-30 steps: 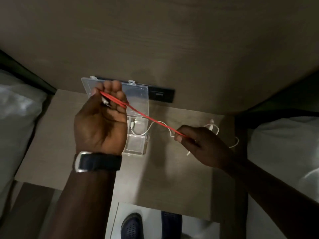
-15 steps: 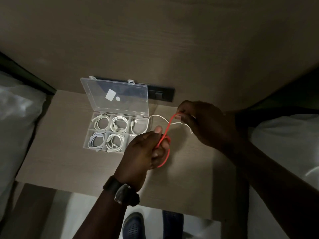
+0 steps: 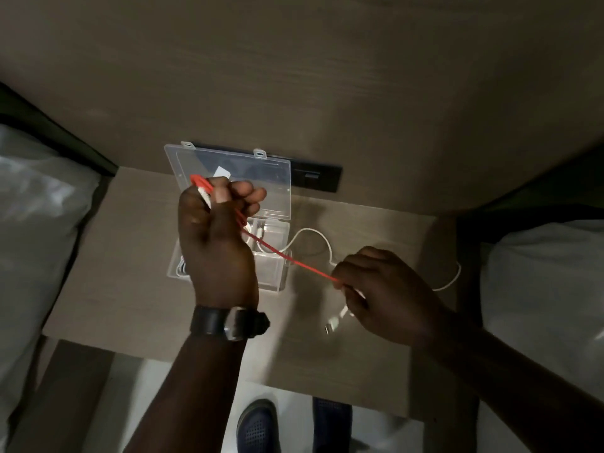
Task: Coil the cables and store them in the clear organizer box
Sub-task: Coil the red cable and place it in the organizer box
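While stretched taut, red cable point(image 3: 287, 258), both hands point(image 3: 217, 250) point(image 3: 385, 292)

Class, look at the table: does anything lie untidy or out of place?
Yes. A white cable trails uncoiled from the open clear box across the table to the right, looping loosely. The red cable is stretched between the left hand and right hand, only partly coiled.
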Demonstrator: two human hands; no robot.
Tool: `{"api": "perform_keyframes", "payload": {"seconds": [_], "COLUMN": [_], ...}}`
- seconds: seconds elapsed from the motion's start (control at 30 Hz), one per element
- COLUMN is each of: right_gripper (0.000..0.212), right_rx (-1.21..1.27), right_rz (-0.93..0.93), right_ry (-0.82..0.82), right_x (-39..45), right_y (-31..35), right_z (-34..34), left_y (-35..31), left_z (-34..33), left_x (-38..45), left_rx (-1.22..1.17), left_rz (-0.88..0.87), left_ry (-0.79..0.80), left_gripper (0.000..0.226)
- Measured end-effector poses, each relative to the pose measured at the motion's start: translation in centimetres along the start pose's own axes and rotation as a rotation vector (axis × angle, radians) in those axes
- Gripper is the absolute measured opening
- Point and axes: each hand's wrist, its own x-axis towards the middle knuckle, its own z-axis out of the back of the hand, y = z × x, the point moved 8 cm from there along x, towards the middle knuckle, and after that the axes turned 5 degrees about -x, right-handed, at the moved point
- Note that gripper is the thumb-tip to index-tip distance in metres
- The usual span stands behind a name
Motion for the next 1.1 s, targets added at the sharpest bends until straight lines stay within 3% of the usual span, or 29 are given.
{"api": "perform_keyframes", "payload": {"seconds": [0.07, 0.1, 0.13, 0.2, 0.3, 0.4, 0.53, 0.63, 0.73, 0.8, 0.83, 0.9, 1.0, 1.1], "right_gripper": [0.013, 0.014, 0.014, 0.016, 0.018, 0.015, 0.009, 0.008, 0.012, 0.037, 0.052, 0.061, 0.066, 0.07], "right_rx": [-0.025, -0.029, -0.041, -0.031, 0.134, 0.057, -0.152, -0.191, -0.126, -0.11, -0.042, 0.177, 0.297, 0.454], "right_rz": [0.01, 0.004, 0.0, -0.037, -0.136, -0.203, -0.286, -0.326, -0.297, -0.3, -0.311, -0.273, 0.001, 0.113], "right_ry": [0.008, -0.013, -0.063, -0.164, -0.215, -0.207, -0.171, -0.152, -0.085, -0.06, -0.085, -0.201, -0.279, -0.16], "right_x": [0.0, -0.1, -0.2, -0.3, 0.0, 1.0, 1.7, 1.0, 0.0, -0.5, -0.6, 0.0, 2.0, 3.4], "right_y": [-0.5, -1.0, -1.6, -3.0, -5.0, -6.8, -8.4, -9.7, -10.4, -9.8, -9.3, -7.5, -2.9, -0.8], "right_z": [0.8, 1.5, 2.5, 4.5, 5.7, 5.1, 2.8, 1.2, -0.3, -1.0, -1.0, 0.4, 2.3, 1.5], "left_y": [0.2, 1.5, 3.1, 6.6, 9.4, 8.8, 6.0, 3.8, 3.7, 4.6, 5.2, 6.4, 7.1, 6.7], "left_z": [-0.5, -0.5, -0.2, 0.5, -0.4, -1.4, -2.2, -1.8, -0.4, -0.3, -0.5, -1.0, -1.9, -3.2], "left_x": [-1.1, -1.7, -2.3, -3.4, -6.6, -8.1, -7.1, -4.7, -3.6, -4.4, -5.0, -6.5, -8.4, -9.4], "left_rx": [0.521, 0.792, 0.999, 1.103, 0.814, 0.393, -0.294, -0.678, -0.687, -0.623, -0.577, -0.448, -0.157, -0.102], "left_rz": [-0.275, -0.318, -0.297, -0.089, 0.329, 0.566, 0.758, 0.703, 0.69, 0.758, 0.8, 0.869, 0.893, 0.892], "left_ry": [0.176, 0.273, 0.363, 0.547, 0.72, 0.585, 0.359, 0.298, 0.193, 0.138, 0.121, 0.111, 0.194, 0.322], "left_gripper": [0.012, 0.015, 0.019, 0.022, 0.036, 0.05, 0.039, 0.041, 0.041, 0.038, 0.036, 0.034, 0.035, 0.034]}}
